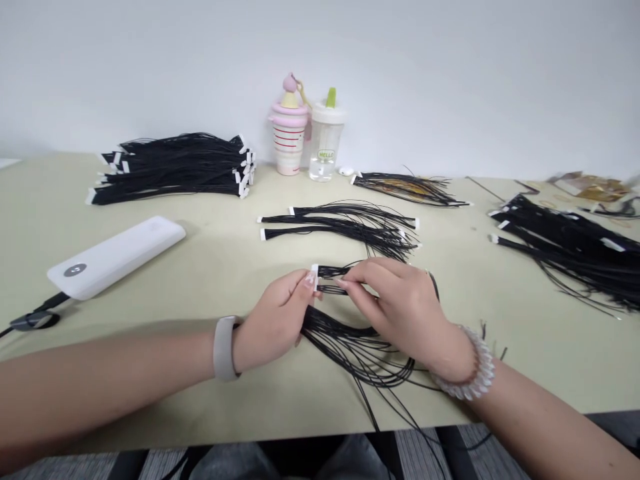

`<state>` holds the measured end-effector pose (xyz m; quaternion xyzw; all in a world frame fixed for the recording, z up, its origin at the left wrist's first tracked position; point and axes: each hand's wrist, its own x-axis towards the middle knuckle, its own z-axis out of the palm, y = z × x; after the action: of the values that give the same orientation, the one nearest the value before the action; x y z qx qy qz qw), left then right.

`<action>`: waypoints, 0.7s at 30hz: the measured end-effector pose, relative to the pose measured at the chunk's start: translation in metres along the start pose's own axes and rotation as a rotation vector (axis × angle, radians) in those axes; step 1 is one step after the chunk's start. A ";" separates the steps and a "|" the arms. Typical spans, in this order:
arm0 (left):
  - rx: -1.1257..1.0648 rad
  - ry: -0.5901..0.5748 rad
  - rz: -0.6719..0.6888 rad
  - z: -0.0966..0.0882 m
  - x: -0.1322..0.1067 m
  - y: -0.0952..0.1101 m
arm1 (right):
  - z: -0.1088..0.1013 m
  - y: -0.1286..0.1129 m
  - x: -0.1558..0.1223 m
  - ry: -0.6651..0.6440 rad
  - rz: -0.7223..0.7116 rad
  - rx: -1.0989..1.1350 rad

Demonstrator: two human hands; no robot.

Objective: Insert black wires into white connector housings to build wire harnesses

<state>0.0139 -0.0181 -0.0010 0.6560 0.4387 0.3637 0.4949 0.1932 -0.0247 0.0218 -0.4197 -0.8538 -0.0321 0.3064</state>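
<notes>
My left hand (280, 303) is closed on a white connector (315, 275), held upright between thumb and fingers. Black wires run to the right out of this connector, with a gap between an upper and a lower group. My right hand (400, 300) pinches at that gap just right of the connector, seemingly on a thin black wire whose tip I cannot make out clearly. Below both hands, a loose bundle of black wires (350, 333) fans out and curves right, some ends hanging past the table's front edge.
Finished-looking wire bundles (175, 167) with white connectors are stacked back left. More bundles lie at centre (345, 227), back right (405, 188) and far right (575, 247). A white power bank (117, 257) with a cable lies left. A pink cup (289, 133) and a clear bottle (326, 143) stand by the wall.
</notes>
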 end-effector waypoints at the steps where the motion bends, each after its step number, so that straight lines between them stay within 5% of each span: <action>1: 0.001 -0.004 0.002 0.000 0.000 0.000 | 0.000 0.000 0.000 -0.009 -0.009 -0.010; 21: 0.088 -0.079 0.022 -0.002 -0.001 0.000 | 0.011 0.007 0.000 -0.039 -0.154 -0.174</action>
<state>0.0114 -0.0186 -0.0009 0.6959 0.4272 0.3233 0.4784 0.1931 -0.0165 0.0120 -0.3785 -0.8833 -0.1214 0.2486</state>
